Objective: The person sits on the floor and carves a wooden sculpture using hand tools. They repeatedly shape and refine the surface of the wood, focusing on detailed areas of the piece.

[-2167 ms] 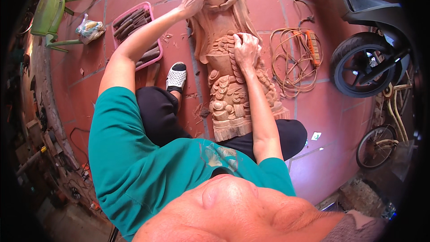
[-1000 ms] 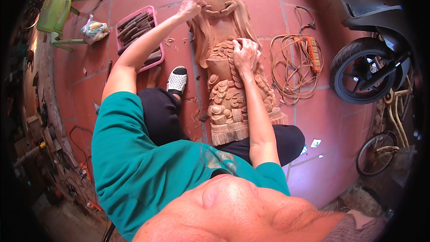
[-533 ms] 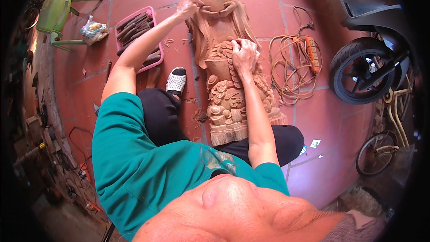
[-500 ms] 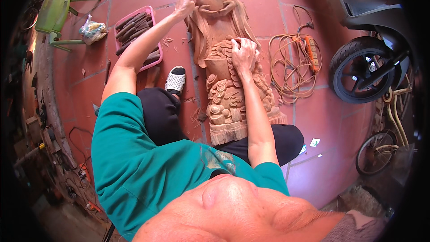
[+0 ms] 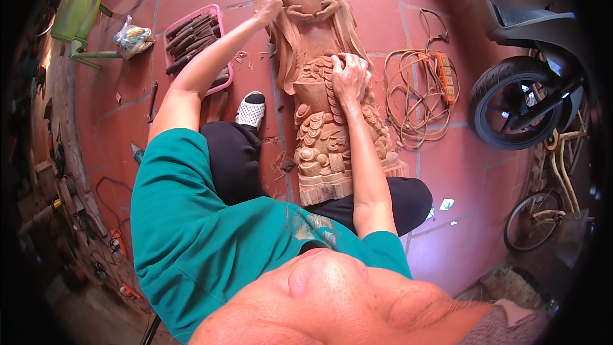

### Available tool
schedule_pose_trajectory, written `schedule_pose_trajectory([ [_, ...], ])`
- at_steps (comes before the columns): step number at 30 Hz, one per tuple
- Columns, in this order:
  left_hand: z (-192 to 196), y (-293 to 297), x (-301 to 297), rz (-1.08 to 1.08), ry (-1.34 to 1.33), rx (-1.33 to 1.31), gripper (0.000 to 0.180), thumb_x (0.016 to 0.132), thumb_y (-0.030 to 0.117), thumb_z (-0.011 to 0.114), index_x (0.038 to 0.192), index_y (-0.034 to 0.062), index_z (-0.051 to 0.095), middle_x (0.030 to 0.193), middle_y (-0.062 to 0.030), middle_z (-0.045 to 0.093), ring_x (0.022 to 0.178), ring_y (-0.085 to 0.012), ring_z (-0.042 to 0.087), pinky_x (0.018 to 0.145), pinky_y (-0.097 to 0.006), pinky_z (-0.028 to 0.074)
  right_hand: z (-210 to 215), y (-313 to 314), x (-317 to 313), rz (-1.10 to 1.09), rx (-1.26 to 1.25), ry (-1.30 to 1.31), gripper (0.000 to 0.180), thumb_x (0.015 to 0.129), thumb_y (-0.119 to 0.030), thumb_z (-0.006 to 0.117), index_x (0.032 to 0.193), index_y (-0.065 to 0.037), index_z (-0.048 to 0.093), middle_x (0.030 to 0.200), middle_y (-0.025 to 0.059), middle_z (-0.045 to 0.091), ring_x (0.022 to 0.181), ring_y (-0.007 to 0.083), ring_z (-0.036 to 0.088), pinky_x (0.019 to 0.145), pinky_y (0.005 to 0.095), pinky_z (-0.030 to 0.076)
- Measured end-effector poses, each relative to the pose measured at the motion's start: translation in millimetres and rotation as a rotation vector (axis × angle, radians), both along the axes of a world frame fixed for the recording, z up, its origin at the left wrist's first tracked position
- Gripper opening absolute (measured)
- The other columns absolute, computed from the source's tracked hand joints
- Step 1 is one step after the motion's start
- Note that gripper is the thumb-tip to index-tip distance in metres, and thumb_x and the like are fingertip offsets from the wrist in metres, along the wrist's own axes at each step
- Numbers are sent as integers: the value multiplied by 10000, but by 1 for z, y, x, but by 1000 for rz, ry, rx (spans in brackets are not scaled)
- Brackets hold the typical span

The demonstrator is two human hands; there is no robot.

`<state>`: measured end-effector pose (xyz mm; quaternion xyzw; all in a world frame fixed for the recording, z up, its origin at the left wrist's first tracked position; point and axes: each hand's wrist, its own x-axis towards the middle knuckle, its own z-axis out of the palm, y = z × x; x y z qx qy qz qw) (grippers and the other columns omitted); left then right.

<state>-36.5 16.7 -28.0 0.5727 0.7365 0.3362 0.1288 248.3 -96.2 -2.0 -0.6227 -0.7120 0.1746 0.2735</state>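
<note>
A carved wooden statue lies on its back on the floor, its base by my crossed leg and its head at the far end. Two carved hands meet at its chest, and dense scroll-like relief covers its lower half. My left hand is closed beside the statue's shoulder and neck; what its fingers hold, if anything, is hidden. Halfway down the statue, my right hand rests on the raised carving, fingers bent and gripping it. Its fingertips are partly hidden.
A pink basket of dark-handled tools stands left of the statue. Farther left are a plastic bag and a green chair. To the right lie a coiled cord and an orange power strip, near a motorbike wheel. Wood chips dot the tiles.
My left hand has turned slightly at the wrist, staying by the statue's shoulder. My right hand keeps its place on the carving. The whole view has shifted a little.
</note>
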Motion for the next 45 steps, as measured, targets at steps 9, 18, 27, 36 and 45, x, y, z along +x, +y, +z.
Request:
schedule_pose_trajectory([
  [9, -8, 8, -19, -140, -5, -6, 256, 956, 177, 557, 1108, 108, 751, 1041, -142, 740, 934, -283, 714, 837, -412, 548, -3, 3, -5, 22, 20, -14, 271, 915, -348, 641, 1032, -118, 721, 1111, 57, 698, 1154, 266, 564, 997, 454, 383],
  [18, 0, -3, 3, -234, -8, -143, 261, 949, 175, 540, 1076, 121, 762, 1043, -149, 734, 933, -289, 702, 841, -400, 547, -5, 0, -1, -3, -1, -2, 261, 908, -338, 650, 1032, -117, 714, 1103, 52, 694, 1151, 262, 561, 997, 458, 380],
  [27, -9, -3, 10, -237, 317, 0, 244, 935, 142, 554, 1073, 108, 753, 972, -143, 743, 915, -245, 718, 791, -402, 561, -3, 0, -3, 4, 9, -4, 255, 895, -320, 659, 1023, -106, 710, 1096, 39, 688, 1136, 244, 559, 992, 450, 378],
  [36, 3, 5, 24, -121, 315, -113, 241, 939, 120, 540, 1085, 74, 727, 919, -163, 738, 858, -267, 721, 789, -417, 570, -2, 0, -2, 7, 7, -9, 251, 903, -327, 651, 1011, -109, 712, 1104, 41, 691, 1140, 248, 560, 994, 459, 372],
  [45, 15, 10, 21, -122, 178, -88, 270, 855, 65, 557, 1030, 81, 761, 1010, -190, 735, 891, -316, 729, 846, -414, 575, -4, -1, -3, 17, 35, -37, 265, 912, -343, 635, 1022, -114, 709, 1092, 38, 689, 1142, 241, 561, 1006, 463, 363],
])
